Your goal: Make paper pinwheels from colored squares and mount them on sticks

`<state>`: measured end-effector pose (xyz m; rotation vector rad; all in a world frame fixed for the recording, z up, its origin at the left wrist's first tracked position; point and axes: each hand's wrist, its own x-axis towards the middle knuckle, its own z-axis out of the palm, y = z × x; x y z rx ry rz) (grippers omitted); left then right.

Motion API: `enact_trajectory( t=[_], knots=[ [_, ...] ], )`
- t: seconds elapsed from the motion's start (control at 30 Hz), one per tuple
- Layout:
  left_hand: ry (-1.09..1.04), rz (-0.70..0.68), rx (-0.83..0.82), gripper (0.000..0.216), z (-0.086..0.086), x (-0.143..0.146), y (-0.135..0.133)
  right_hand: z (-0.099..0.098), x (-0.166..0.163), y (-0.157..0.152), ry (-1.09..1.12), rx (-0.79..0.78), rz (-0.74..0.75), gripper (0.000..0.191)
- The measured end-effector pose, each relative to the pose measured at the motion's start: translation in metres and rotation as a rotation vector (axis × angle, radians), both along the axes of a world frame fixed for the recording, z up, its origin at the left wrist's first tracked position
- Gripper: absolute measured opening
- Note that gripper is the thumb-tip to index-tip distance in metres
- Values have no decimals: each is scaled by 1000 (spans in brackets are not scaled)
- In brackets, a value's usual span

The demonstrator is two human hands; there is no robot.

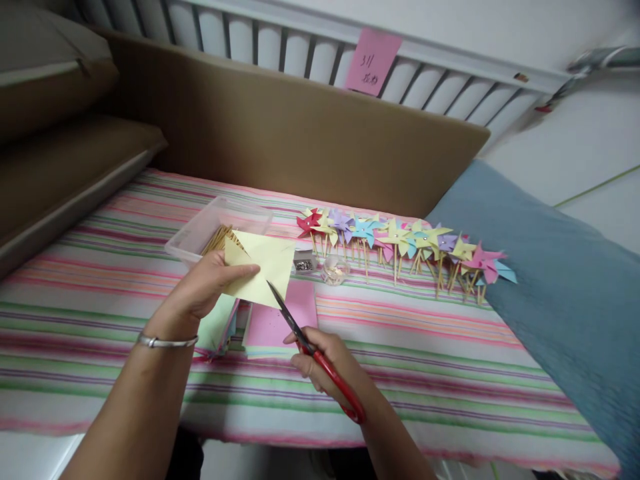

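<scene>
My left hand point(207, 288) pinches a pale yellow paper square point(265, 265) with creases across it, held above the striped cloth. My right hand point(325, 363) grips red-handled scissors point(320, 357), and the blade tips touch the paper's lower edge. Under the paper lies a stack of coloured paper sheets point(280, 323) with pink on top.
A clear plastic tub point(200, 233) with wooden sticks stands behind my left hand. A row of several paper pinwheels point(400, 240) lies on the striped cloth point(425, 353). A small dish point(335, 270) and a box of pins point(303, 263) sit nearby. Cardboard point(300, 133) stands behind; a blue cushion point(560, 293) lies at the right.
</scene>
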<state>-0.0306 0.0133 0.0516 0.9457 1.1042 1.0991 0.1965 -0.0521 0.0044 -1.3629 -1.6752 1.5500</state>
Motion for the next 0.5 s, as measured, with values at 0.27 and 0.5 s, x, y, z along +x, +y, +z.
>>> enact_trajectory(
  t=[0.27,0.5],
  knots=[
    [31,9,-10,31,-2,-1,1,1,0,2,-11,21,22,29],
    [48,15,-18,34,-2,-2,1,-5,0,3,-49,68,48,28]
  ],
)
